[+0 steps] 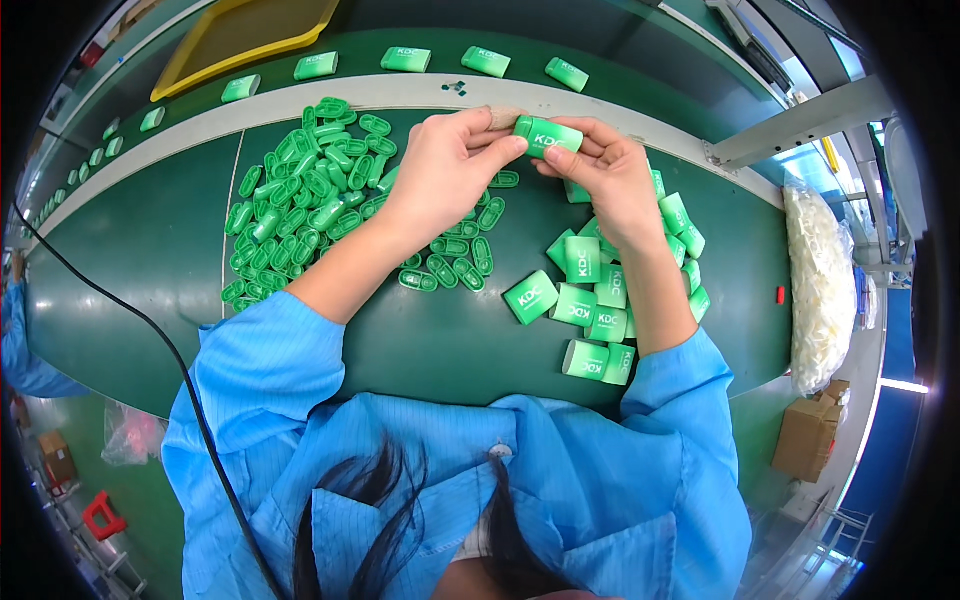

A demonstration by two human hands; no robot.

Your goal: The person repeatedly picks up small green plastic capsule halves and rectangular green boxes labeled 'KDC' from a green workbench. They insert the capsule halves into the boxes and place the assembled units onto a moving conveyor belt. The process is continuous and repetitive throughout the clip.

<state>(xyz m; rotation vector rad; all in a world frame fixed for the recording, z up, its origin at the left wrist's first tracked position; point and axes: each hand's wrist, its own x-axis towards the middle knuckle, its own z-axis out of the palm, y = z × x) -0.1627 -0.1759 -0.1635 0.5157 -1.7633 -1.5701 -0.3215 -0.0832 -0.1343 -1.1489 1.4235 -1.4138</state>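
Observation:
Both of my hands hold one small green plastic case (553,137) with white lettering, above the far middle of the green table. My left hand (440,165) pinches its left end, where a darker green rim shows; a beige covering wraps one fingertip. My right hand (612,180) grips the right end between thumb and fingers. Beneath and left of my left hand lies a heap of oval green plastic caps (300,190). Loose green rectangular cases (582,258) are scattered under and around my right forearm, some overlapping.
Beyond a pale rail (390,92), several green cases (406,60) stand spaced along a green belt, near a yellow-rimmed tray (245,35). A bulky bag of whitish pieces (820,290) sits at the right edge. A black cable (150,322) hangs across the left. A small red piece (780,295) lies right.

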